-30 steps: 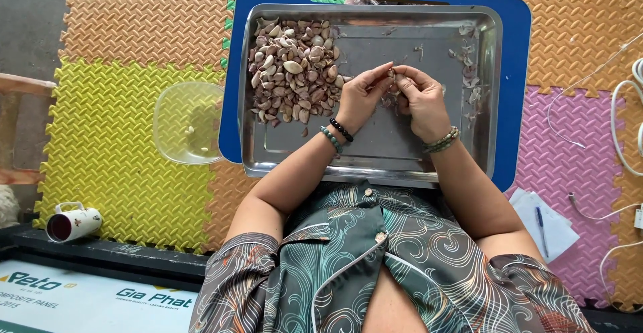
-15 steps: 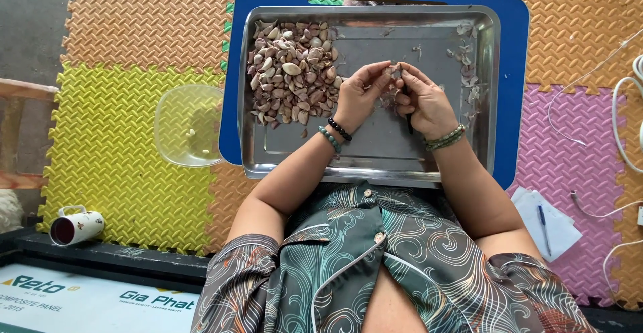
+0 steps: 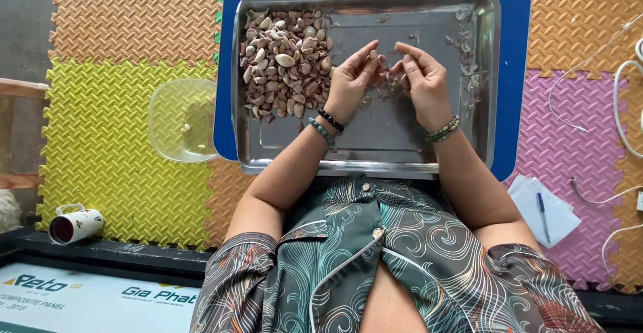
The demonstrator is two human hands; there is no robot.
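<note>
Nearest me, a white-and-blue sign panel (image 3: 80, 299) lies at the floor's edge. One mug (image 3: 75, 224), one clear bowl (image 3: 182, 120). My left hand (image 3: 349, 82) pinches a garlic clove (image 3: 374, 57); my right hand (image 3: 423, 82) hovers half-curled, holding nothing, over one steel tray (image 3: 482, 92) beside the clove pile (image 3: 284, 61).

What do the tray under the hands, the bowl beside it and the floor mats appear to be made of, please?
Tray: likely stainless steel, silvery with a brushed sheen and dull reflections.
Bowl: probably clear plastic, since the mat shows through it.
Floor mats: apparently foam, with a matte textured surface and interlocking toothed edges.
</note>
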